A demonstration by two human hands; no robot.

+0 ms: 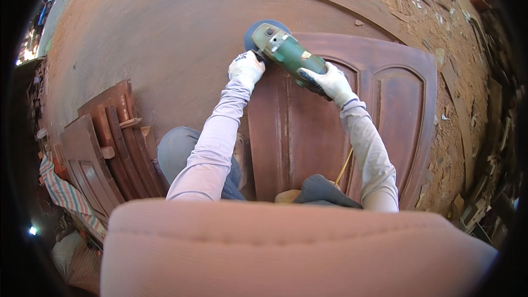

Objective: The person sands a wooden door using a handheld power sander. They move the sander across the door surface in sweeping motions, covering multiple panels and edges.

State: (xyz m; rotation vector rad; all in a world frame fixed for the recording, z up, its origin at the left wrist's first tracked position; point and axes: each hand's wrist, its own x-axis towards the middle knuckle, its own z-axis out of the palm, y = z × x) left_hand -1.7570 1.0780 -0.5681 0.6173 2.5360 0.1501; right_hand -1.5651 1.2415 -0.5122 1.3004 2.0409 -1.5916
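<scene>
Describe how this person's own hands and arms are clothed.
The left hand and right hand wear white gloves with dark bluish markings. Long, pale greyish sleeves, wrinkled along the forearms, run down to the gloves.

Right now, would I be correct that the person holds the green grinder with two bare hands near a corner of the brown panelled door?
Not bare: the head view shows white gloves on the left hand and right hand, which hold the green grinder near a corner of the brown panelled door.
</scene>
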